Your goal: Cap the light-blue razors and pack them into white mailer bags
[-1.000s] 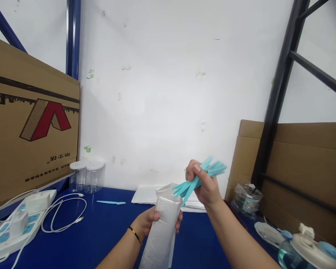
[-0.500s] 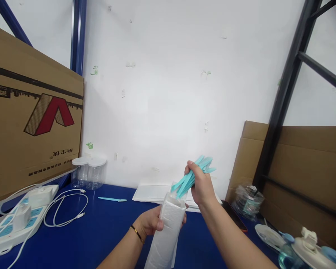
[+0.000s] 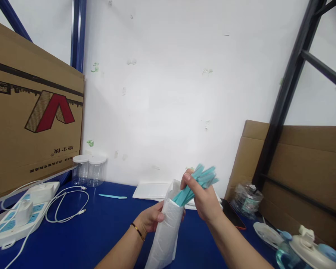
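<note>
My left hand [image 3: 154, 218] is closed around a white padded pouch [image 3: 165, 228], which stands tilted with its mouth up. In my right hand [image 3: 203, 196], a bundle of slim turquoise plastic sticks [image 3: 205, 177] is gripped, fanned out at the top; they resemble eyebrow razors. The bundle's lower ends are inside the mouth of the pouch, and their tips are hidden there. One loose turquoise stick [image 3: 112, 196] of similar look lies on the blue table [image 3: 100, 231], left of the pouch.
Behind my hands lie white sheets [image 3: 148, 190]. At left are a power strip [image 3: 16, 220], white cables [image 3: 67, 220] and two clear jars [image 3: 96, 172] by a big carton [image 3: 44, 145]. At right are a phone [image 3: 233, 215], a plastic-wrapped item [image 3: 248, 200] and a lidded jug [image 3: 305, 246].
My right hand has come down slightly, lowering the turquoise bundle deeper into the pouch. The pouch's back edge now stands up higher behind the sticks.
</note>
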Demonstrator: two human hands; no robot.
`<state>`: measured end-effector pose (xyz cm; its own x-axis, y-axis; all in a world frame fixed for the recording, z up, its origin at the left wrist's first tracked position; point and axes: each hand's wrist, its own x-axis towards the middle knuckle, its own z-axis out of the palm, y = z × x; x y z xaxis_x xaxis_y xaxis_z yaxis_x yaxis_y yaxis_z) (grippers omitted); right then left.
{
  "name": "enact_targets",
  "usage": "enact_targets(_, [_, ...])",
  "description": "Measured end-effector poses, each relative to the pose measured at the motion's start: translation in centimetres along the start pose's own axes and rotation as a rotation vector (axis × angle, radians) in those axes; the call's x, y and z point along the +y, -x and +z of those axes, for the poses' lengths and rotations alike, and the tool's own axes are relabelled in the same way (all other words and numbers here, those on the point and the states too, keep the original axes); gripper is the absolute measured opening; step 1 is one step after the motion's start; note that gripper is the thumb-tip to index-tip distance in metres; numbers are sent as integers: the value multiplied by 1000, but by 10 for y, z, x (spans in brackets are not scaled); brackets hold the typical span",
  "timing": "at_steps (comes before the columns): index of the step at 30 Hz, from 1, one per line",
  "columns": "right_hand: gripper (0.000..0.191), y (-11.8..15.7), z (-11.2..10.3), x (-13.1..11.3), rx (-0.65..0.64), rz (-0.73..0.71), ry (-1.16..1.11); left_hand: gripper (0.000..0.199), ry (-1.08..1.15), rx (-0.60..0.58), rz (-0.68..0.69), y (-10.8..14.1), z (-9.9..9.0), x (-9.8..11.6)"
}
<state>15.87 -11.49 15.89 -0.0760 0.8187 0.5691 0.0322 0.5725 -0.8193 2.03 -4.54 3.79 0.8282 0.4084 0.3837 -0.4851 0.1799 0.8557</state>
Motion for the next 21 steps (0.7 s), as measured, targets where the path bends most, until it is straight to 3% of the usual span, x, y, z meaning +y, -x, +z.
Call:
enact_targets(5, [34, -2, 2, 6, 1, 60, 242, 77, -31, -80, -78, 2, 9, 6])
enact_targets(8, [27, -3, 1, 14, 10, 115, 124, 81, -35, -83, -85, 2, 12, 8])
enact_targets(11, [36, 2, 0, 22, -86, 301, -4, 81, -19, -61, -100, 6, 11, 10])
enact_targets(13, [34, 7, 0, 28, -139, 367, -6, 76, -43, 10, -94, 13, 11, 11])
enact_targets(16, [28, 12, -1, 36, -123, 309, 41, 73, -185, 198, -62, 31, 18, 3])
enact_targets(19, [27, 10, -3, 42, -90, 321, 74, 81, -316, 364, -43, 49, 31, -18])
enact_targets(21, [28, 7, -5, 45, -100, 358, 84, 76, -366, 476, -56, 56, 39, -34])
